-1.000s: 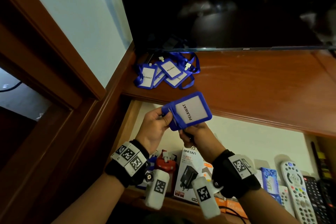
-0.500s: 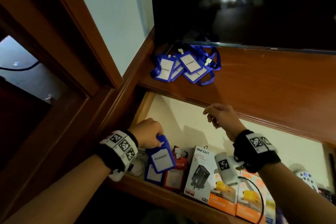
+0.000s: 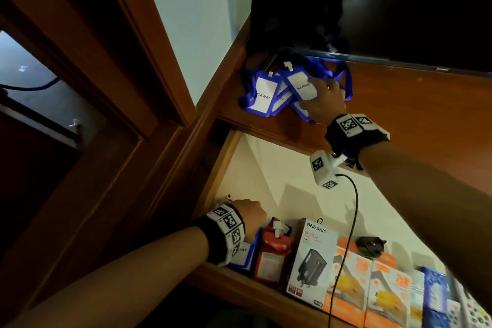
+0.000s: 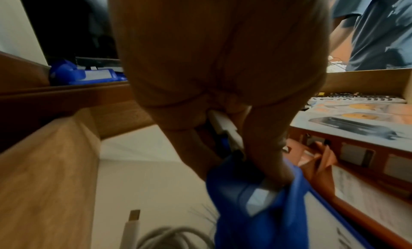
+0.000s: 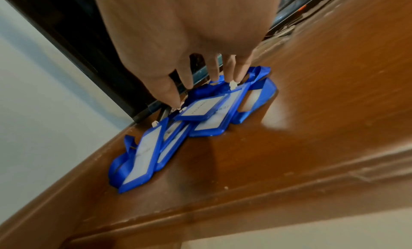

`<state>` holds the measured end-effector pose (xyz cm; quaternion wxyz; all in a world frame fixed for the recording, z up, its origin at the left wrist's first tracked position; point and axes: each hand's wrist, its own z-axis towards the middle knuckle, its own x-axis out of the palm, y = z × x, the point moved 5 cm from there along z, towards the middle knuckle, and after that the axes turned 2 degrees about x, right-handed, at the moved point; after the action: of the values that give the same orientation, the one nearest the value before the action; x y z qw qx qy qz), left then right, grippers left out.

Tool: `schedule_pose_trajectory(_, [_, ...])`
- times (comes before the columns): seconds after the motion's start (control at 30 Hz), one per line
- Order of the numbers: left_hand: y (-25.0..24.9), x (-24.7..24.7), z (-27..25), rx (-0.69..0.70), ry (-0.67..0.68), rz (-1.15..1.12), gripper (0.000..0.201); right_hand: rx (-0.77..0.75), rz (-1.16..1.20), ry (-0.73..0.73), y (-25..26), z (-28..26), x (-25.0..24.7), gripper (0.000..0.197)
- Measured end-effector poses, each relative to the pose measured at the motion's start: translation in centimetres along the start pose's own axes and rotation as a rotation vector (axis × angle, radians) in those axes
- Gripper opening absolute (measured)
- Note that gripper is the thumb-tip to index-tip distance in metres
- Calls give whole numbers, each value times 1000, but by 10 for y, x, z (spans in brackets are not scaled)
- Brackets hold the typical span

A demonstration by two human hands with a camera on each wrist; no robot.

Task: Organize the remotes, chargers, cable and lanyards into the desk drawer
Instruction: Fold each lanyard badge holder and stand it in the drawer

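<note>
A pile of blue lanyards (image 3: 277, 93) with white "PELAWAT" cards lies on the desk top (image 3: 399, 120) under the TV, also seen as the pile (image 5: 200, 115) in the right wrist view. My right hand (image 3: 323, 96) reaches over it, fingers (image 5: 214, 73) straight and spread, tips touching the straps. In the open drawer (image 3: 266, 168) my left hand (image 3: 251, 217) grips a blue lanyard badge (image 4: 256, 203) at the left end, fingers curled round its top and white clip (image 4: 225, 127). A grey USB cable (image 4: 133, 222) lies beneath.
A red badge holder (image 3: 271, 250), boxed chargers (image 3: 311, 258), orange boxes (image 3: 354, 282), a black plug (image 3: 370, 245) and remotes (image 3: 471, 311) line the drawer's front. The black TV (image 3: 372, 8) stands just behind the pile. A wooden door frame (image 3: 119, 61) is at left.
My left hand has carried the blue badge down into the drawer's left end. My right hand let go of it and moved up from the drawer to the lanyard pile on the desk top.
</note>
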<state>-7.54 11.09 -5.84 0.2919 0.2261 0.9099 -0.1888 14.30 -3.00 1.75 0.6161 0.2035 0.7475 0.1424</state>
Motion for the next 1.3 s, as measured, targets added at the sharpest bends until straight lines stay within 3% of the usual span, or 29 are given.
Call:
schedule_pose_trajectory(0.2, [11,7,10,3,-104,0,21,39,-138,57,2,21,18,66])
schedule_pose_trajectory(0.57, [24,3,13,-58,-239,-310,46,36,-286,-94,-4,16,13,57])
schedule_pose_trajectory(0.73, [26,-28,1,-17,-415,-570,33,182,141,-106,-18,-2,-13,67])
schedule_pose_trajectory(0.9, [23,-82,-15,36,-787,-969,18,226,701,-192,-29,-59,-43,51])
schedule_pose_trajectory(1.0, [10,-116,-23,36,-931,-1260,23,158,825,-234,-37,-104,-43,46])
schedule_pose_trajectory(1.07, [-4,-134,-23,48,-933,-1419,25,91,843,-257,-44,-129,-40,47])
schedule_pose_trajectory(1.2, [-36,-156,-10,35,-908,-1413,58,-141,617,-327,-58,-164,-41,47])
schedule_pose_trajectory(1.3, [-55,-163,-3,-6,-968,-1401,33,-165,548,-317,-69,-178,-43,46])
